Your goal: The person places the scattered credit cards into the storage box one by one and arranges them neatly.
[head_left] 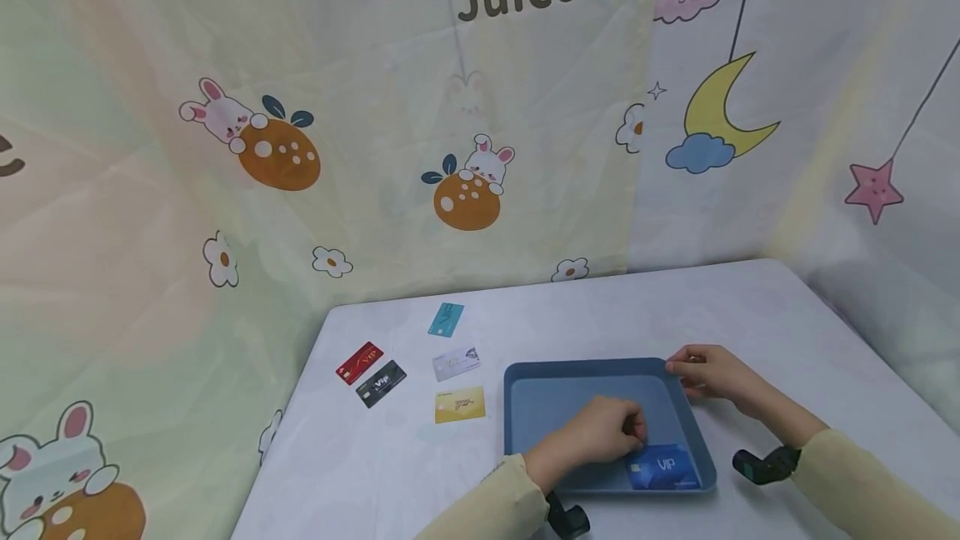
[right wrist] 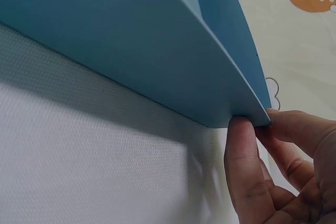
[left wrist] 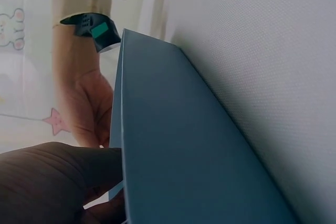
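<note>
A blue card marked VIP (head_left: pixel 664 467) is at the near right corner of the blue tray (head_left: pixel 585 368). My left hand (head_left: pixel 600 430) reaches over the tray's near side, its curled fingers pinching the card at its upper left corner. In the left wrist view the tray's side wall (left wrist: pixel 178 129) hides most of those fingertips. At the far right corner of the tray, my right hand (head_left: pixel 716 373) grips the rim. The right wrist view shows its thumb and fingers (right wrist: pixel 244 156) on either side of that corner.
Left of the tray, on the white table (head_left: pixel 360 473), lie a red card (head_left: pixel 360 362), a black card (head_left: pixel 381 383), a teal card (head_left: pixel 446 319), a silver card (head_left: pixel 456 363) and a yellow card (head_left: pixel 460 405). A printed curtain (head_left: pixel 375 107) hangs behind the table.
</note>
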### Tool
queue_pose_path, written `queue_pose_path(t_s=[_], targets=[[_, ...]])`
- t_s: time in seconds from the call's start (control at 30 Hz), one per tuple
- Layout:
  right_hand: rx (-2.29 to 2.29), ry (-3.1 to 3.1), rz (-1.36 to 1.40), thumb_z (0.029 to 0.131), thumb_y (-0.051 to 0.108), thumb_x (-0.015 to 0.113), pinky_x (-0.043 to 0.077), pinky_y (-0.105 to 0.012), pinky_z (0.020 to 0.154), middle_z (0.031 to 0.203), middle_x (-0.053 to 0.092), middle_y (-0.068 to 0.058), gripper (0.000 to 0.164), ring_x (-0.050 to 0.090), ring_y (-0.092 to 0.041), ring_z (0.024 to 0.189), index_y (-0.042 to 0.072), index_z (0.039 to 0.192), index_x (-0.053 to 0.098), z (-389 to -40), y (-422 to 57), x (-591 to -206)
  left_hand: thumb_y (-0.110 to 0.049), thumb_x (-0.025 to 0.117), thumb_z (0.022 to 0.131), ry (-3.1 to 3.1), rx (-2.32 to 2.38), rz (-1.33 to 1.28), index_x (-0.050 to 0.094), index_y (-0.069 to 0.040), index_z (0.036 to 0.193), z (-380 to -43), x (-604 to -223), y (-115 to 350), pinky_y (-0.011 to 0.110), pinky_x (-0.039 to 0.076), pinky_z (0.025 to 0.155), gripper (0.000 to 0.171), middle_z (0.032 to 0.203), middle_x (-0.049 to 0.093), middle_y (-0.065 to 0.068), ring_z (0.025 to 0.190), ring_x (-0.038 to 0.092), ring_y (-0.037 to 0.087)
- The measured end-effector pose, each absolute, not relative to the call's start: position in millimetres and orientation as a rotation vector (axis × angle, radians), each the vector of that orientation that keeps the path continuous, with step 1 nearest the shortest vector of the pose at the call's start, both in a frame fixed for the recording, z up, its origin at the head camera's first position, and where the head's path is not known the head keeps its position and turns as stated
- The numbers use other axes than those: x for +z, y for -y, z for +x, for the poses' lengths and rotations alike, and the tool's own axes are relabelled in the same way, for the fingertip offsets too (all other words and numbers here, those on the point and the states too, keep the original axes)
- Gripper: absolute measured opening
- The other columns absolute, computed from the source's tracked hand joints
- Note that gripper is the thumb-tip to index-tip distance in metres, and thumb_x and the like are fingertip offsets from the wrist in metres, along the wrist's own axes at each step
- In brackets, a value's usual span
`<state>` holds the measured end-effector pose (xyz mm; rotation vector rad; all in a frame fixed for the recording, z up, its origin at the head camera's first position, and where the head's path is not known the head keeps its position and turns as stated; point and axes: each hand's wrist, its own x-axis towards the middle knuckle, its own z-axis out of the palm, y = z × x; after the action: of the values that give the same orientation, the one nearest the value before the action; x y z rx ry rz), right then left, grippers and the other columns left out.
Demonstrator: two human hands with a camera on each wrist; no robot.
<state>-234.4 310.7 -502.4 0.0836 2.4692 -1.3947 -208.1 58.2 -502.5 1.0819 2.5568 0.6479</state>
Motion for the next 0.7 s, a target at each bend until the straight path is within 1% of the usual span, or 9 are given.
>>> queue_pose_path(t_s=[0.33,0.47,0.7], targets=[[-1.398,-2.46,0.103,0.103,0.028,0.064,0.059,-0.03,0.073,0.107,0.068,-0.011,0.034,0.065,-0.02,0.092,-0.004,0.116,0.066,-235,-309,-501,-0.015,0.078,0.092,-2.56,0.672,1.08,0.067,-0.02,0.088,-210,-503,-54,0.011,0.042,0.063,0.012,0.076,0.06,-0.016,0.069,0.05,-0.004],[-1.396,-2.464,0.087,0.103,0.029,0.064,0.06,-0.031,0.075,0.109,0.07,-0.014,0.038,0.066,-0.02,0.094,-0.006,0.118,0.065,-235,-309,-501,-0.016,0.078,0.092,-2.559,0.711,1.06,0.067,-0.02,0.089,-211,-501,-51,0.01,0.042,0.064,0.012,0.077,0.06,-0.017,0.07,0.051,-0.005],[-1.394,-2.471,0.116,0.102,0.03,0.065,0.059,-0.03,0.073,0.107,0.07,-0.009,0.04,0.064,-0.018,0.091,-0.006,0.119,0.065,-235,-310,-504,-0.015,0.078,0.091,-2.547,0.789,1.041,0.067,-0.021,0.088,-211,-494,-45,0.01,0.044,0.066,0.013,0.078,0.061,-0.018,0.072,0.053,-0.007]])
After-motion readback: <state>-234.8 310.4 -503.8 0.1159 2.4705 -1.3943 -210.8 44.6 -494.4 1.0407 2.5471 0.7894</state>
